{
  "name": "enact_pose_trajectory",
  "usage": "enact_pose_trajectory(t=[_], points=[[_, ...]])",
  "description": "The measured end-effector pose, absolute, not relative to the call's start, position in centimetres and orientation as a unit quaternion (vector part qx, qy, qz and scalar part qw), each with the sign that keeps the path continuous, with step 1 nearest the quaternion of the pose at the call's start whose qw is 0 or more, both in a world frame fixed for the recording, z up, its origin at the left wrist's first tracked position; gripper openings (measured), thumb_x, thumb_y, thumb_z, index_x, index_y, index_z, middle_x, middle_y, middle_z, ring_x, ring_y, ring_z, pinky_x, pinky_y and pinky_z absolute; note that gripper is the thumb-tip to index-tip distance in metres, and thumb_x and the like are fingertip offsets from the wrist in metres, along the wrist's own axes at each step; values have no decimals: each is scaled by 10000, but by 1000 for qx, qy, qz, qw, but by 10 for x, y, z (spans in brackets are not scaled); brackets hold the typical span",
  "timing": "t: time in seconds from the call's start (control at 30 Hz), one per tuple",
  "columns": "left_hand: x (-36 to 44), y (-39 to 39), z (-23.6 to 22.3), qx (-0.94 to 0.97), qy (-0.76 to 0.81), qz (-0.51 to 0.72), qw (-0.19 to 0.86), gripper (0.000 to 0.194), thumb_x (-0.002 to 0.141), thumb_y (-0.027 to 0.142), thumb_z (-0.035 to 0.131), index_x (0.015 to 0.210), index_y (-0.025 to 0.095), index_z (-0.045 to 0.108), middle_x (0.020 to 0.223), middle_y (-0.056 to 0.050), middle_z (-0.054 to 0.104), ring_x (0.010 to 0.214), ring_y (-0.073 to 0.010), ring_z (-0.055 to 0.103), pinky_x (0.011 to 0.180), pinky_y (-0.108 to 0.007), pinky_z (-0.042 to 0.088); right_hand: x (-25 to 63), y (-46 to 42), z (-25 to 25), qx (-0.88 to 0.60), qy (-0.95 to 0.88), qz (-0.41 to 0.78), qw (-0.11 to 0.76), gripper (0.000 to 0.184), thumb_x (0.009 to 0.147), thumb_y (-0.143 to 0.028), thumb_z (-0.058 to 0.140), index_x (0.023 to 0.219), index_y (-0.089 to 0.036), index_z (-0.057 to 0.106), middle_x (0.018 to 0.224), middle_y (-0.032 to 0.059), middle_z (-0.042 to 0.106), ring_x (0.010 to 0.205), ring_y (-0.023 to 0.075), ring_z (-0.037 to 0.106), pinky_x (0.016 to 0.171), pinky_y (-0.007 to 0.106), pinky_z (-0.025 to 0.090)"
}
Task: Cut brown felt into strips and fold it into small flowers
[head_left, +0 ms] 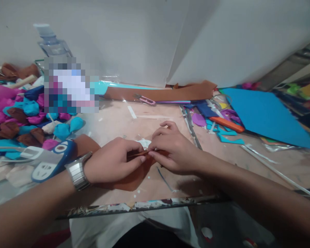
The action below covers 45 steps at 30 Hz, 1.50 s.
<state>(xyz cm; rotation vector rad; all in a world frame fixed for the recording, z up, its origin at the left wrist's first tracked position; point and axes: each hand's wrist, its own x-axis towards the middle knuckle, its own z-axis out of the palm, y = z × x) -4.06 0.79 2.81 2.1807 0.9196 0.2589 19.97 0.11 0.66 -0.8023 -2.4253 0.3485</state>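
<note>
My left hand, with a metal watch on its wrist, is closed in a pinch on a brown piece of paper that lies on the table in front of me. My right hand meets it from the right, fingers pressed together on the same brown piece along its folded edge. A small white crumpled scrap shows just behind the fingertips. Much of the brown piece is hidden under both hands.
A heap of brown, pink and turquoise paper balls fills the left side. A blue and white glue gun lies by my left wrist. A long brown strip, pink snips, an orange cutter and a blue sheet lie beyond.
</note>
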Motion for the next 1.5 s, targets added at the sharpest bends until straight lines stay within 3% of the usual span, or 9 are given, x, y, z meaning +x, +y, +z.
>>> enact_pose_trajectory(t=[0.3,0.53,0.73,0.97,1.23,1.5], points=[[-40,8,25,845,359,97,385,312,1035,370,518,885,201,733,751,21,702,677,-125,583,649,-268,380,199,0,7,-293,-908,136,267,101,952,-190,613,953,-204,713,830,7,729,908,191,663,1116,483,293],[-41,11,24,835,373,88,394,348,1037,411,513,877,192,731,731,17,682,677,-136,570,641,-279,373,200,1,8,-305,-904,134,269,118,909,-170,631,974,-208,722,859,10,737,915,194,654,1100,475,299],[-38,10,25,834,372,88,398,312,1043,393,517,936,211,747,821,14,736,742,-143,622,696,-274,404,197,0,6,-307,-908,119,259,114,965,-208,615,913,-193,716,803,11,718,902,196,658,1097,490,292],[-39,11,24,831,384,83,394,357,1048,420,498,894,202,734,781,7,715,720,-149,608,679,-286,396,197,1,5,-316,-900,99,283,96,960,-223,642,922,-196,725,827,5,736,879,184,666,1107,485,301],[-39,11,26,834,395,93,375,343,1027,328,475,781,191,670,702,23,643,679,-138,558,665,-293,371,199,1,6,-318,-902,94,276,109,955,-205,628,892,-195,716,814,4,737,882,187,666,1118,496,286],[-41,14,30,823,427,95,363,306,982,280,478,825,192,726,742,9,680,725,-167,597,692,-306,397,201,3,8,-332,-899,96,269,107,952,-203,630,889,-195,716,831,13,737,890,188,665,1121,493,279]])
